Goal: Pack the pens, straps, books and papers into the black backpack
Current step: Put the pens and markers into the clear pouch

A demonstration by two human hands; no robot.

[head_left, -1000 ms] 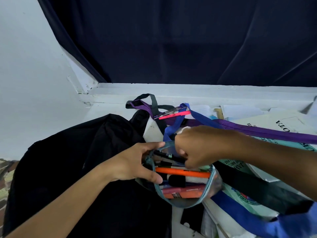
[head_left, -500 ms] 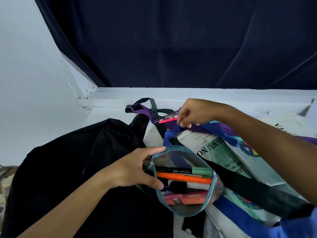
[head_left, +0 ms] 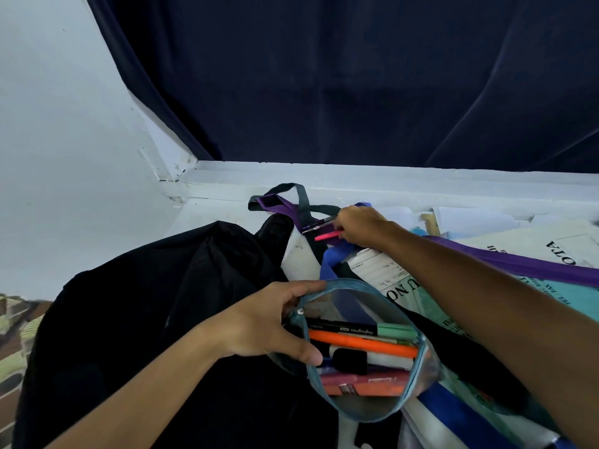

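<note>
My left hand (head_left: pixel 265 325) grips the rim of a clear pencil pouch (head_left: pixel 366 406) with a light blue zip edge, held open over the black backpack (head_left: pixel 136 319). Inside lie several markers and highlighters, among them an orange one (head_left: pixel 359 343). My right hand (head_left: pixel 359 226) reaches to the far side and pinches the ends of two pens (head_left: pixel 321 226), one dark, one pink, lying on purple (head_left: pixel 518 264), black and blue straps (head_left: pixel 330 267). Printed books and papers (head_left: pixel 398 280) lie under my right forearm.
A white ledge (head_left: pixel 356 183) runs along the back under a dark blue curtain (head_left: pixel 324 79). More white papers (head_left: pixel 470 218) are stacked at the back right. A white wall stands at the left, and a patterned cloth (head_left: pixel 13 345) shows at the lower left.
My right hand left the pouch, reached back to the two pens on the straps and now has its fingers on them. The left hand kept the pouch open.
</note>
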